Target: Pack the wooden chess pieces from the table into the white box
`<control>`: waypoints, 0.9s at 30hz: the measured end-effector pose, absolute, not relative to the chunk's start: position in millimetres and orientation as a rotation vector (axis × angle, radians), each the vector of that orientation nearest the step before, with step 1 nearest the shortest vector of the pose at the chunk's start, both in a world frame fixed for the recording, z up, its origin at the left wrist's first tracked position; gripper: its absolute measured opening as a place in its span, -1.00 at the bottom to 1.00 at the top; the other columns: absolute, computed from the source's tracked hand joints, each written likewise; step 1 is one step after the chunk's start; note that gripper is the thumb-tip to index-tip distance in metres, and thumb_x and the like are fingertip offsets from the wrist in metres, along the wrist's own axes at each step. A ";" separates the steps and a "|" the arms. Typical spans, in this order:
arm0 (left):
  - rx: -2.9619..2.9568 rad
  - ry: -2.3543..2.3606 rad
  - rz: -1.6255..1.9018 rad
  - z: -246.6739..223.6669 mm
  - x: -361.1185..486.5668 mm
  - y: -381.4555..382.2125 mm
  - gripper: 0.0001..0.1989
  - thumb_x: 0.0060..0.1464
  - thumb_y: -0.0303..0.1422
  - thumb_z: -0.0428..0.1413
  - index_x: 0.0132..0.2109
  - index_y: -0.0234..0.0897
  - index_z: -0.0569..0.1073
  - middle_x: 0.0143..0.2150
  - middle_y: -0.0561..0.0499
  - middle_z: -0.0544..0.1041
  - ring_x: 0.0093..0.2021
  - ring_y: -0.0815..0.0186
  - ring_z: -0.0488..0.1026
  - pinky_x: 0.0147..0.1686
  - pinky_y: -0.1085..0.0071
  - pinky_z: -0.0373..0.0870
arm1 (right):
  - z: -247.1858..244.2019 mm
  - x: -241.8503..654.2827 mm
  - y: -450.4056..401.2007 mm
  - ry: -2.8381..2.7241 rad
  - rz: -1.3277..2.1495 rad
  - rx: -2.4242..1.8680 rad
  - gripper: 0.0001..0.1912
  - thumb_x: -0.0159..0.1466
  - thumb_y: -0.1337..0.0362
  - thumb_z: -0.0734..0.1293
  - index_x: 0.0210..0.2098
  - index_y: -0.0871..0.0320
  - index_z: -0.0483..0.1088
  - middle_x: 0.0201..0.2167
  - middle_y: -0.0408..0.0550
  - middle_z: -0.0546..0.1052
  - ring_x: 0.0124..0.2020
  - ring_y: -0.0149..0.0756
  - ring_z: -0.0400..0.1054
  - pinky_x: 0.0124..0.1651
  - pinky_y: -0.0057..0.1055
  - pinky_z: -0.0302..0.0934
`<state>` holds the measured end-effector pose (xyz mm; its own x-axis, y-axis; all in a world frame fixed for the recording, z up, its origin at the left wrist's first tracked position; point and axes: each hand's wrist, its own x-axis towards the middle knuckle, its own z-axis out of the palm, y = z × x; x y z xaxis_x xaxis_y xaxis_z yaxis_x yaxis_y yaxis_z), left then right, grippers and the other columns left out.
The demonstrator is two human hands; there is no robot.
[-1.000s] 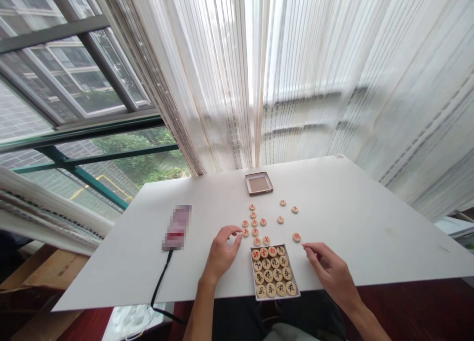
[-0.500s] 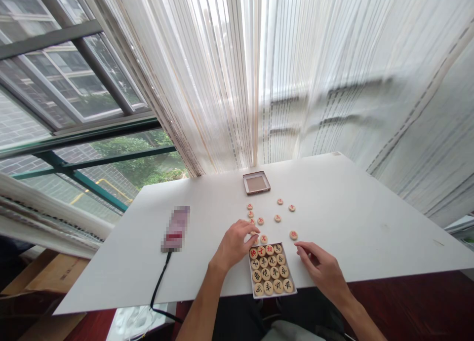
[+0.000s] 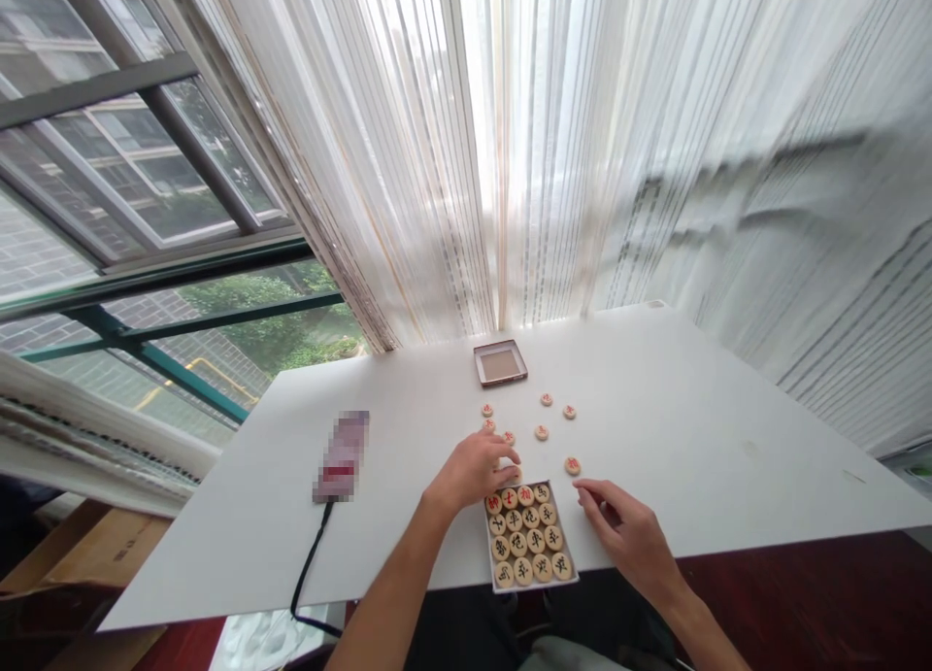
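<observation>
A shallow white box (image 3: pixel 572 581) at the table's front edge is packed with rows of round wooden xiangqi pieces; most bear black characters, a few in the top row red ones. At its far edge my left hand (image 3: pixel 477 472) has thumb and fingers curled around a xiangqi piece (image 3: pixel 517 474), largely covered by the fingers. My right hand (image 3: pixel 626 525) hovers right of the box, thumb and forefinger slightly apart, nothing visible between them. Just beyond its fingertips lies a red-lettered piece (image 3: pixel 572 465).
Several red-lettered pieces (image 3: pixel 541 432) lie scattered beyond the box on the white table (image 3: pixel 691 428). Farther back rests an open box lid (image 3: pixel 501 362). A blurred-out flat device (image 3: pixel 341 457) with a black cable (image 3: pixel 312 554) lies at left. Curtains hang behind the table.
My left hand has moved slightly right, its fingers now over a piece that lay uncovered beyond the box. My right hand stays almost in place. The view has shifted a little.
</observation>
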<state>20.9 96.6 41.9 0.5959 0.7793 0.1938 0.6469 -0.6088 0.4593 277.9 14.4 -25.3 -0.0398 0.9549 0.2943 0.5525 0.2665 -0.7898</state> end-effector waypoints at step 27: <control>2.622 1.119 0.462 38.8 79.4 152.6 -0.95 0.09 -0.36 0.23 -0.27 -0.16 0.60 -0.24 -0.01 0.64 -0.14 0.14 0.49 -0.09 0.27 0.40 | -24.4 278.8 15.4 -1.686 0.605 -1.387 -0.71 0.42 0.10 0.21 -0.10 0.10 0.50 -0.23 -0.01 0.63 -0.32 -0.22 0.50 -0.21 -0.34 0.41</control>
<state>79.4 152.6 38.8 0.6541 0.7324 0.1891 0.6522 -0.6727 0.3494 278.8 15.4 -24.4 -0.0252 0.9525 0.3036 0.5425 0.2681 -0.7961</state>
